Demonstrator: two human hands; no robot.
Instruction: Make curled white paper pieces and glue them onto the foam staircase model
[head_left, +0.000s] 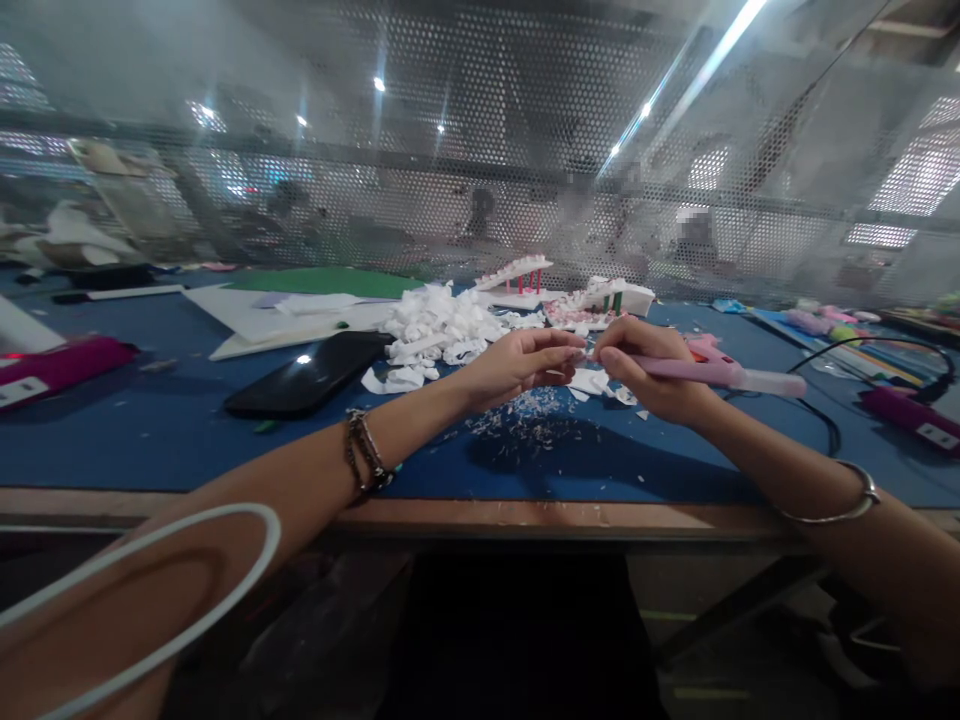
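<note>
My left hand point(517, 362) reaches in over the table with its fingers pinched together. A tiny pale piece seems to be at its fingertips, too small to name. Close against it, my right hand point(652, 370) has thumb and index finger together at the same spot. Across that hand lies a pink glue gun point(690, 370), with a translucent stick out of its rear end and an orange part beside it. Beneath both hands, small white shreds point(536, 420) are scattered on the blue mat point(435, 465).
Crumpled white scraps point(442, 325) are heaped behind my left hand. A black phone point(311, 375) lies to the left. Two small white models with posts point(517, 280) stand at the back. A black cable point(829, 420) and a purple power strip point(911, 420) are on the right.
</note>
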